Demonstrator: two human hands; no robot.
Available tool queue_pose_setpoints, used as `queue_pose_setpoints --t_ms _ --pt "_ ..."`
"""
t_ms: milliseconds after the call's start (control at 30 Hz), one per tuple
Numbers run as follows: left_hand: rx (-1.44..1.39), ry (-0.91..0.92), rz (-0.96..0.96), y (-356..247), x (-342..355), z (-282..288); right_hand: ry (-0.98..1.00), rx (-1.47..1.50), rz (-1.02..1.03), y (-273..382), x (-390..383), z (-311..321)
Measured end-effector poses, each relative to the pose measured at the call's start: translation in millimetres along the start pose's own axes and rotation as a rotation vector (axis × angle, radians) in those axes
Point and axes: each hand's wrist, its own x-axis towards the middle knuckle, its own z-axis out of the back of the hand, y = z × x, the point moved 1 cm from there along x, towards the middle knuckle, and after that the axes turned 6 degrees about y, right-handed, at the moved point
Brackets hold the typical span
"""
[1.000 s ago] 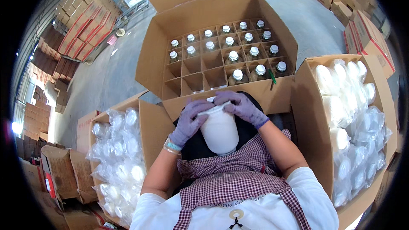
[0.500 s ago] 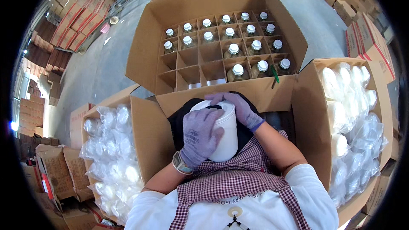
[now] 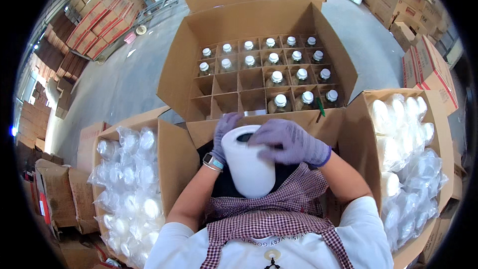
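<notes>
A white cylindrical container stands upright at my lap, its top showing a round dark opening. My gloved left hand is wrapped round its far left side, partly hidden behind it. My gloved right hand is on the top at the right, fingers curled over the rim and at the opening, slightly blurred. Just beyond is a divided cardboard carton holding several clear bottles with white caps, some compartments without bottles. A thin green item sticks up among the bottles at the front right.
An open carton of bagged clear and white items flanks me at left, another at right. Stacked boxes line the back left, more the back right, with flattened cardboard at lower left. The floor is grey concrete.
My left hand has moved from the front of the container to its far left side. My right hand has come across the top, fingers now at the opening. The container's opening is more exposed.
</notes>
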Motion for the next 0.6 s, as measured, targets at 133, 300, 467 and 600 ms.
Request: queue_pose_setpoints --t_ms 133,300,467,600 --pt "-1.29 0.565 0.156 -109 8 32 0.27 -0.179 0.456 108 28 8" --pt "-1.139 0.294 0.398 -100 -44 36 0.363 -0.027 0.191 115 30 4" --pt "-0.614 0.23 0.525 -197 -75 69 0.138 0.259 -0.746 -12 -32 -23" --pt "-1.384 0.416 0.443 -139 -70 94 0.221 -0.199 -0.009 82 -2 7"
